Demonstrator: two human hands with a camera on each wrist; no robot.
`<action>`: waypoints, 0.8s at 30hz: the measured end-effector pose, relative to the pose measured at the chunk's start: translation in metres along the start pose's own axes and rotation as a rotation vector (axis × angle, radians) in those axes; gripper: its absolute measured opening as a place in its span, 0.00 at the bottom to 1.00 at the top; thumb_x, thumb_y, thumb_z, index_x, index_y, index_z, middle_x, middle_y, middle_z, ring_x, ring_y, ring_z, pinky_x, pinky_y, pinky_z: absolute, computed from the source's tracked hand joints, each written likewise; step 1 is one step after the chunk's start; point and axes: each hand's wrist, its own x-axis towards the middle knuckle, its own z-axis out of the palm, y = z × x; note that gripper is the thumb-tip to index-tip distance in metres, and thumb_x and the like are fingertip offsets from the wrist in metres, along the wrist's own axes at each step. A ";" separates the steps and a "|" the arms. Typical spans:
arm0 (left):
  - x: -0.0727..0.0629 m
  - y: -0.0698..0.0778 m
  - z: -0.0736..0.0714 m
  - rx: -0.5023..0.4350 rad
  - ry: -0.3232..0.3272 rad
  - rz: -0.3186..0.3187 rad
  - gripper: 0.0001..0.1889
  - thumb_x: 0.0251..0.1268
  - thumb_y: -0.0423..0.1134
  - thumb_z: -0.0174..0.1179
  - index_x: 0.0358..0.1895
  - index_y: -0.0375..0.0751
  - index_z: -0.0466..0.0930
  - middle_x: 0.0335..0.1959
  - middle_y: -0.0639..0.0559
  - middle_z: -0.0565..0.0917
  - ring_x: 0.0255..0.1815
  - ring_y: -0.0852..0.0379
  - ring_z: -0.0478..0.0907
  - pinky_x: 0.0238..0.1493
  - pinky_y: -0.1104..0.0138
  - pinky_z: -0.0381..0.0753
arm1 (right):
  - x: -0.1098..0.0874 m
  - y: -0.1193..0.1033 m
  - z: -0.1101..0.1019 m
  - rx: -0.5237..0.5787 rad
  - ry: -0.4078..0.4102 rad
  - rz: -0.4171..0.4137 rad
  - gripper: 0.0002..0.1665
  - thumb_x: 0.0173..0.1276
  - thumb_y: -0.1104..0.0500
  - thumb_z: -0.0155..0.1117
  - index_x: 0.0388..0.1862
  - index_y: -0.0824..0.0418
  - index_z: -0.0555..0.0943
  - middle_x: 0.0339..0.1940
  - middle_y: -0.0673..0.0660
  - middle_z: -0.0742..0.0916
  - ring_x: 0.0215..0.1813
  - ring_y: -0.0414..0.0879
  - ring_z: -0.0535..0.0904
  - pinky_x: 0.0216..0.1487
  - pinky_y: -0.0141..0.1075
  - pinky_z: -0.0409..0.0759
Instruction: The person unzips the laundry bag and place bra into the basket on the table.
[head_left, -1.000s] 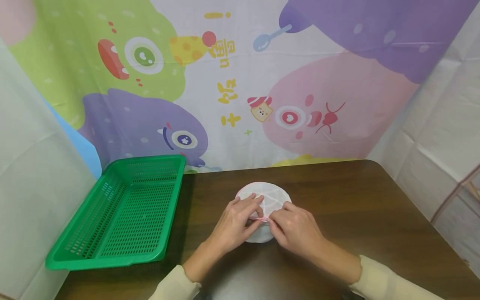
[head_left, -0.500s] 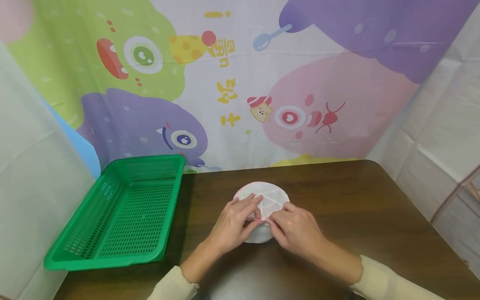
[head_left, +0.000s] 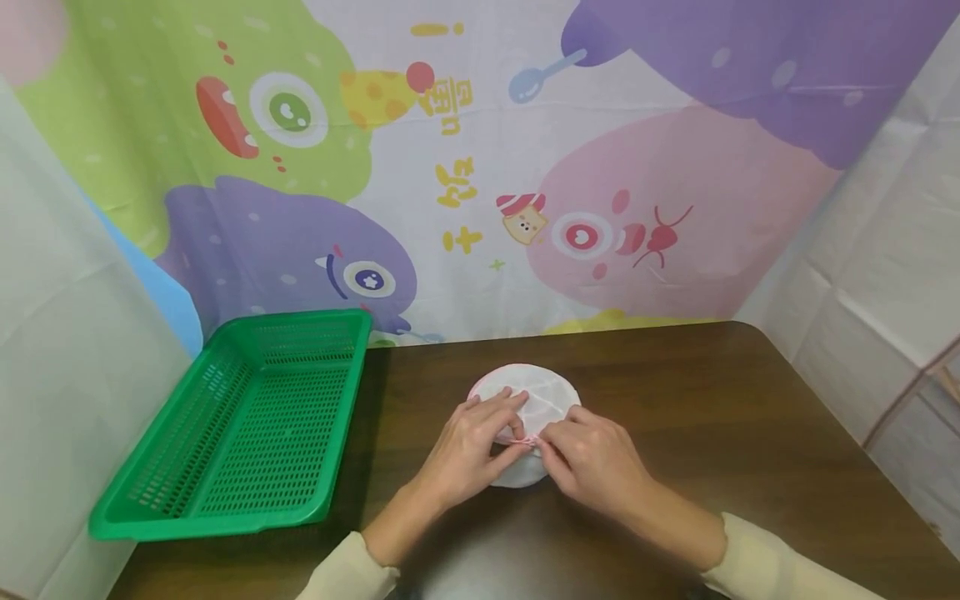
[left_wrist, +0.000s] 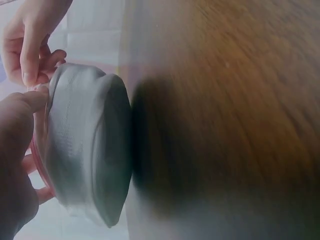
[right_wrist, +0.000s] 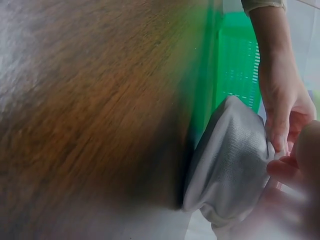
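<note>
A round white mesh pouch (head_left: 551, 392) with a pink zipper-like edge stands on the table between both hands. My left hand (head_left: 474, 437) lies over its left side, some fingers spread on the top while thumb and forefinger pinch the pink edge. On the other side, my right hand (head_left: 596, 454) pinches the same edge close to the left fingertips. Seen from the left wrist, the pouch's soft side wall (left_wrist: 75, 135) bulges and rests on the wood. In the right wrist view, its near side (right_wrist: 235, 160) looks creased. What lies between the fingertips is too small to make out.
An open green plastic basket (head_left: 345, 425) with slotted sides stands at the left of the dark wooden table (head_left: 675, 375). Behind the table hangs a cartoon-printed cloth (head_left: 465, 292). Pale curtains (head_left: 862, 250) flank it on both sides.
Both hands stay at the pouch's pink edge throughout. Only slight shifts of the fingertips and of the edge show.
</note>
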 end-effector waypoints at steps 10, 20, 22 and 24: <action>0.001 0.002 0.003 0.014 -0.009 -0.010 0.14 0.66 0.40 0.83 0.39 0.48 0.82 0.69 0.44 0.92 0.74 0.40 0.88 0.69 0.32 0.86 | 0.000 -0.002 0.002 -0.006 0.007 -0.012 0.06 0.63 0.61 0.74 0.28 0.53 0.85 0.21 0.44 0.82 0.26 0.39 0.72 0.24 0.28 0.68; -0.003 -0.003 -0.003 0.034 0.021 0.011 0.15 0.66 0.38 0.83 0.38 0.48 0.81 0.68 0.44 0.92 0.71 0.39 0.90 0.67 0.32 0.88 | -0.004 0.004 0.000 -0.017 -0.011 0.012 0.04 0.62 0.60 0.78 0.31 0.54 0.89 0.24 0.45 0.87 0.28 0.39 0.77 0.25 0.30 0.74; -0.003 -0.003 -0.003 0.034 0.023 0.012 0.15 0.66 0.37 0.83 0.37 0.48 0.81 0.68 0.44 0.92 0.71 0.39 0.90 0.66 0.32 0.88 | -0.004 0.004 0.000 -0.018 -0.008 0.011 0.04 0.62 0.60 0.77 0.31 0.54 0.88 0.23 0.45 0.87 0.28 0.39 0.76 0.25 0.30 0.74; -0.003 -0.003 -0.004 0.032 0.022 0.010 0.15 0.66 0.37 0.83 0.37 0.49 0.81 0.68 0.44 0.92 0.71 0.39 0.90 0.67 0.32 0.88 | -0.004 0.003 0.000 -0.015 -0.005 0.008 0.04 0.62 0.60 0.77 0.30 0.54 0.87 0.23 0.45 0.86 0.28 0.39 0.76 0.25 0.30 0.73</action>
